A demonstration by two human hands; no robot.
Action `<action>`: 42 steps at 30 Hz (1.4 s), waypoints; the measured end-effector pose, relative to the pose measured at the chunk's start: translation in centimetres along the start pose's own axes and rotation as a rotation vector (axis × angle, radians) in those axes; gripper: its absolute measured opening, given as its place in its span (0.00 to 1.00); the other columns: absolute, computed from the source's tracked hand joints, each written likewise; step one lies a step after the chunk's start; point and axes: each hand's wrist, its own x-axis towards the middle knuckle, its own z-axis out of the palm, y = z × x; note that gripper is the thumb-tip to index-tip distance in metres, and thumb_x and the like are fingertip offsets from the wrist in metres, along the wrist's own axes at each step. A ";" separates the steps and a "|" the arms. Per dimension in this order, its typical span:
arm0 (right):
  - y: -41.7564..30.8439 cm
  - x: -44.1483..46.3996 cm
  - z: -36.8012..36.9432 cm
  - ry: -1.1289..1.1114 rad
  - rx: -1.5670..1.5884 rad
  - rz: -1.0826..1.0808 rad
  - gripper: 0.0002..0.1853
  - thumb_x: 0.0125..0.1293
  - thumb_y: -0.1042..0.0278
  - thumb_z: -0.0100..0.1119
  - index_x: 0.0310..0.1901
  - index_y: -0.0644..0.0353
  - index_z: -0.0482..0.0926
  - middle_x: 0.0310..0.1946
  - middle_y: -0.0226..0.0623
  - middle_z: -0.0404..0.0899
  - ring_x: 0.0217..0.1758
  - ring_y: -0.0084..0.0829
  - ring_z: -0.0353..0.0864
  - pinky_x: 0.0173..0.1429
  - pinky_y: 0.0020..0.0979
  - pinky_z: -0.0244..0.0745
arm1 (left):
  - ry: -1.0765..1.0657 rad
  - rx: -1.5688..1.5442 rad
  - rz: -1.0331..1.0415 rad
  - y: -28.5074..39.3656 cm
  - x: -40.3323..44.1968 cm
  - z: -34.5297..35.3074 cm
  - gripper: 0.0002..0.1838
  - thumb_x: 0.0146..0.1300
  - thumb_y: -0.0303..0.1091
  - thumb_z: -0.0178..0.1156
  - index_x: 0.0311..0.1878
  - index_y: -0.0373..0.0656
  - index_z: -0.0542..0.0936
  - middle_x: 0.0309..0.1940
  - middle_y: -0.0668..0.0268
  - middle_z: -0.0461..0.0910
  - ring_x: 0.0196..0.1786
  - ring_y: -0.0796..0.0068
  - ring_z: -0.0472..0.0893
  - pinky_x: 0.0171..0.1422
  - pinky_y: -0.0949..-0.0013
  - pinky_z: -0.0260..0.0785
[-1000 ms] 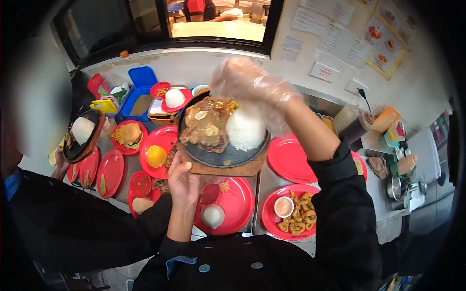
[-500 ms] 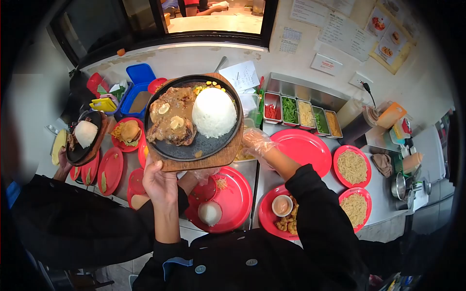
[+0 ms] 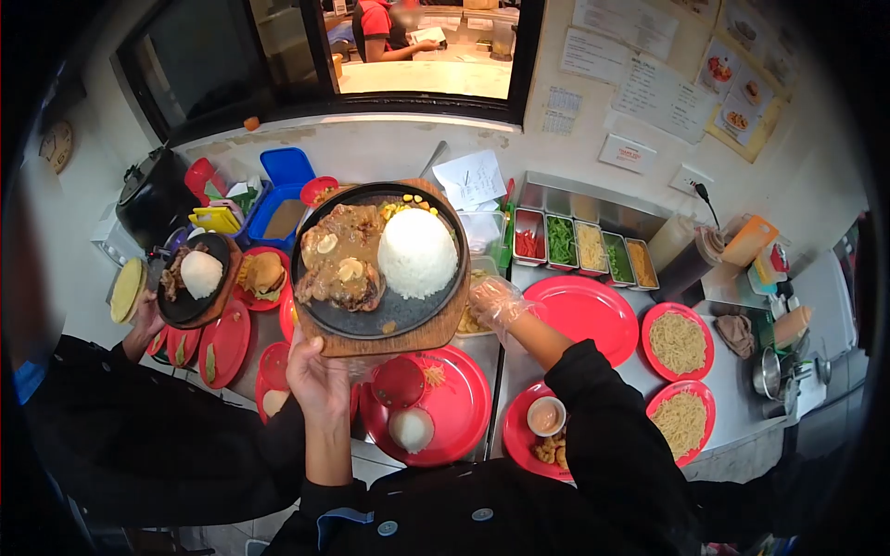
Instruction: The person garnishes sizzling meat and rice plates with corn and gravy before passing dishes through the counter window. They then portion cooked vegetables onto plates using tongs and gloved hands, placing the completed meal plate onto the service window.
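Observation:
A sizzling plate [image 3: 408, 318] on a wooden board [image 3: 426, 347] is held up in front of me, bearing brown-sauced meat [image 3: 341, 264], a mound of white rice [image 3: 417, 252] and some corn. My left hand [image 3: 320, 378], bare, grips the board's lower left edge from below, thumb against its side. In a clear plastic glove, my right hand [image 3: 499, 304] is at the board's right edge with its fingers curled; part of its grip is hidden. Below the board lies a red plate [image 3: 468, 408] with a small mound of rice [image 3: 411, 430] and a red bowl [image 3: 399, 382].
A co-worker's hand [image 3: 146, 320] at left holds another sizzling plate [image 3: 190, 301]. Right of me stand topping trays [image 3: 561, 243], a large red plate [image 3: 580, 313], noodle plates [image 3: 677, 341] and a plate with a sauce cup [image 3: 546, 416]. Behind the counter is a serving window [image 3: 422, 79].
My view has tilted up slightly, so things sit lower in it. The co-worker's sizzling plate has shifted right. My hands stay at the board.

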 end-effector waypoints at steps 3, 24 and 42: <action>-0.4 -0.7 -1.8 0.049 0.006 -0.019 0.09 0.44 0.64 0.61 0.27 0.58 0.81 0.28 0.41 0.81 0.36 0.41 0.81 0.44 0.40 0.75 | -0.021 0.000 -0.022 0.4 -0.4 -0.3 0.29 0.53 0.25 0.50 0.62 0.32 0.60 0.57 0.54 0.69 0.59 0.61 0.70 0.65 0.58 0.63; -1.1 -2.6 -4.3 0.094 0.060 0.039 0.08 0.47 0.68 0.55 0.27 0.59 0.82 0.29 0.44 0.81 0.35 0.42 0.82 0.39 0.41 0.76 | 0.002 0.042 0.044 2.5 -1.4 -0.1 0.32 0.50 0.26 0.49 0.61 0.32 0.59 0.56 0.53 0.69 0.58 0.59 0.71 0.63 0.58 0.65; -0.8 -4.0 -21.8 0.424 1.064 0.059 0.10 0.50 0.63 0.63 0.25 0.62 0.80 0.19 0.35 0.77 0.26 0.25 0.77 0.33 0.27 0.71 | 0.022 -0.021 -0.068 0.6 -1.2 -1.6 0.30 0.49 0.20 0.49 0.60 0.32 0.61 0.54 0.55 0.71 0.56 0.60 0.73 0.62 0.57 0.66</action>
